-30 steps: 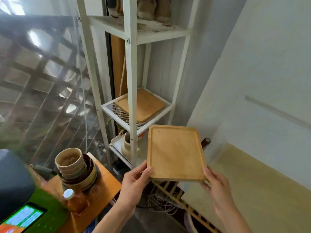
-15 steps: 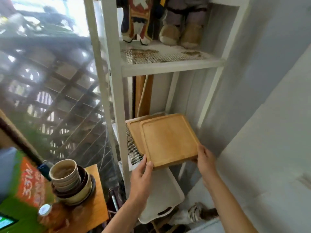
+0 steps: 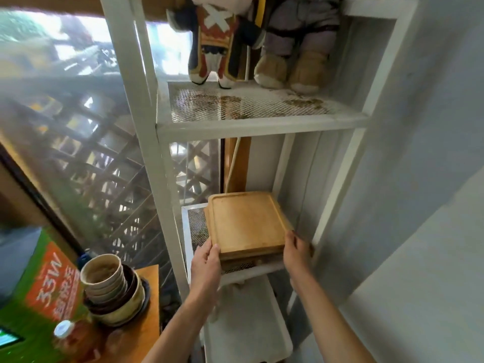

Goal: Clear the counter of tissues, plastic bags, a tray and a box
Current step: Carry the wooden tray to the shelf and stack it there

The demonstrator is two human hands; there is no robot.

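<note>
Wooden tray sits lower centre of frame, stacked on a like tray on the rack's mesh shelf. Left hand grips near-left corner, right hand near-right edge. Step: stowing tray, approx done. Next, in my judgement: square up, let go, draw back betw. front uprights. Little room at right upright; mesh bare at left.

Both arms outstretched, hands gripping
</note>
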